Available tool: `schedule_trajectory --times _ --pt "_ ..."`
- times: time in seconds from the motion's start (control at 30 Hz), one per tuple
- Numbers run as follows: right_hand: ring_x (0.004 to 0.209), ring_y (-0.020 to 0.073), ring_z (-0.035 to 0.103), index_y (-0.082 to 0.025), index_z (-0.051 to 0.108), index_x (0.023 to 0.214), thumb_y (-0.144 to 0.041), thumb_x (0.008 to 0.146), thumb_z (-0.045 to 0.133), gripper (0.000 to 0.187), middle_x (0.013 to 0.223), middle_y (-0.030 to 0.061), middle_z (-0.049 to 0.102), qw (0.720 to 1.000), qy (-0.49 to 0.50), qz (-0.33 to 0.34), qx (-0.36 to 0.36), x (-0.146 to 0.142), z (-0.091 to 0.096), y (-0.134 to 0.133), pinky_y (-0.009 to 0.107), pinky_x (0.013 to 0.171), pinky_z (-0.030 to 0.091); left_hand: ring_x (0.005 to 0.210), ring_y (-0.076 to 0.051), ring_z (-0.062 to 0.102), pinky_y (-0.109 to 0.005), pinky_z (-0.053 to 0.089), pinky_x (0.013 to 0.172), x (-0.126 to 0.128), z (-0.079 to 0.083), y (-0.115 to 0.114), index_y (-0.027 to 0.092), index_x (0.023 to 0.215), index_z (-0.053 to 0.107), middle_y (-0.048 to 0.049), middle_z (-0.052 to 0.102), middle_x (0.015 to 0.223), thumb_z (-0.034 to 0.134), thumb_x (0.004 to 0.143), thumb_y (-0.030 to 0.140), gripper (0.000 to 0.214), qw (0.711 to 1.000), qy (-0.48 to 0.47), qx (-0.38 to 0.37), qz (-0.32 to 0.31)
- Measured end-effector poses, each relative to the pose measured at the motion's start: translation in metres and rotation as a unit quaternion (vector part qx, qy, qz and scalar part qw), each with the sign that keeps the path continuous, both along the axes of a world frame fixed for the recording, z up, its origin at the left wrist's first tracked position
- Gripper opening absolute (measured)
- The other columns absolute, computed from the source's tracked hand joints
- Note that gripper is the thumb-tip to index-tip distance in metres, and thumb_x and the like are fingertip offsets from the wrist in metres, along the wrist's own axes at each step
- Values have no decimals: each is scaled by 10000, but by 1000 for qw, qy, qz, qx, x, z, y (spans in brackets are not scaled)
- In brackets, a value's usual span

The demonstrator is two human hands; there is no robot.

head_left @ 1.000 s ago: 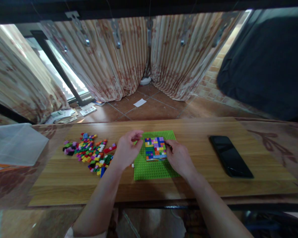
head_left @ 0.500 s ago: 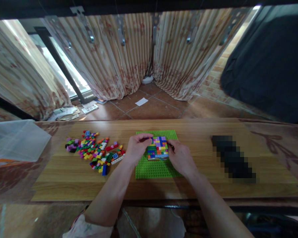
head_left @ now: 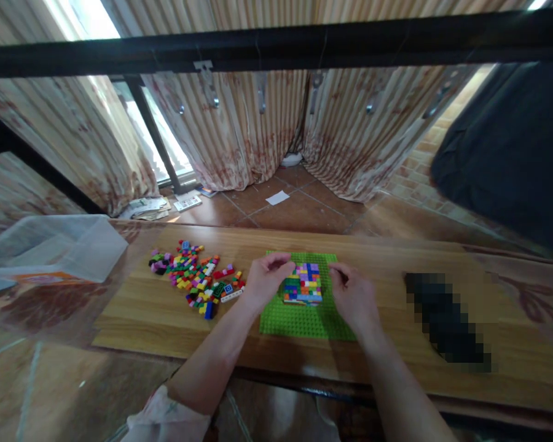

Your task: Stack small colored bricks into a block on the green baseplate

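A square block of many-coloured toy bricks point(head_left: 303, 284) sits on a green studded baseplate point(head_left: 290, 322). My left hand point(head_left: 268, 279) is at the block's upper left corner, its thumb and forefinger bent round that corner. To the right of the block, a small gap away, is my right hand point(head_left: 356, 296), fingers loosely curled and thumb apart from them, with no brick visible in it. The undersides of both hands' fingers are partly hidden.
Loose bricks point(head_left: 198, 276) lie in a heap left of the baseplate on the wooden board point(head_left: 156, 328). A clear plastic bin point(head_left: 87, 245) stands at the far left. A dark, pixelated object point(head_left: 447, 319) lies on the right. A black bar point(head_left: 276, 49) crosses beyond the table.
My right hand has come off the block's right side and moved outward. My left hand stays at the block's corner. The whole view has shifted, with the scene now lower and further right.
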State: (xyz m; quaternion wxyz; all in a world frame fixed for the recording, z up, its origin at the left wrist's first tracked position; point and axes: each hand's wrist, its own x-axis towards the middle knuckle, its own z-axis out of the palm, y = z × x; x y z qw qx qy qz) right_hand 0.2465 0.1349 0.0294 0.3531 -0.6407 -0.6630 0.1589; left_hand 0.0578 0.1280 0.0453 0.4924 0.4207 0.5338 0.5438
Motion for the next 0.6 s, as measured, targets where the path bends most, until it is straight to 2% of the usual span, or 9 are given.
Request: schedule_trajectory --times 0.13,0.23,0.33,0.4,0.47,0.5,0.57,0.6 --pt "688 208 664 -137 723 983 -383 857 489 362 831 104 739 988 143 -58 21 5 -2 5 327 674 505 848 -150 645 -287 490 836 -24 18 -14 151 922 726 -48 736 913 715 728 358 284 998 10 44 36" --pt "607 185 640 -114 719 989 -408 823 544 380 782 100 723 966 247 -68 23 1 -3 9 295 578 496 797 -143 627 -264 489 771 -48 28 -35 149 880 725 -37 721 850 724 720 374 276 995 22 52 76" --pt "581 166 625 -118 725 967 -402 786 594 361 754 84 713 942 323 -73 44 -9 -3 12 278 551 494 672 -121 587 -239 468 662 -60 30 -69 144 846 722 -21 684 747 732 718 401 287 999 17 20 39" --pt "579 156 622 -128 730 955 -395 770 619 343 747 71 710 928 358 -81 57 -15 -1 14 274 553 496 679 -121 586 -230 465 672 -56 29 -94 143 773 718 -24 668 715 722 738 406 265 998 33 -4 -56" --pt "579 148 620 -136 733 945 -388 757 636 329 739 58 706 916 386 -90 69 -20 0 15 272 557 495 631 -114 577 -221 465 630 -45 25 -117 164 802 727 -6 641 670 704 763 401 242 977 52 -62 -196" --pt "582 145 618 -138 733 940 -383 751 641 323 739 53 703 908 400 -96 77 -22 1 15 273 561 496 631 -121 589 -228 478 622 -38 24 -127 184 853 734 -1 644 684 692 779 400 233 946 62 -87 -308" --pt "589 140 612 -137 731 927 -369 738 649 310 739 45 692 891 428 -115 96 -24 1 15 277 574 501 764 -172 642 -273 527 652 -21 21 -141 234 976 722 -9 674 835 656 827 399 233 851 92 -80 -511" --pt "594 137 607 -137 729 920 -358 731 654 301 740 41 687 883 439 -127 104 -25 0 14 278 583 504 868 -198 652 -302 549 701 -13 21 -145 245 1043 701 -20 678 963 661 833 386 256 830 90 -73 -546"
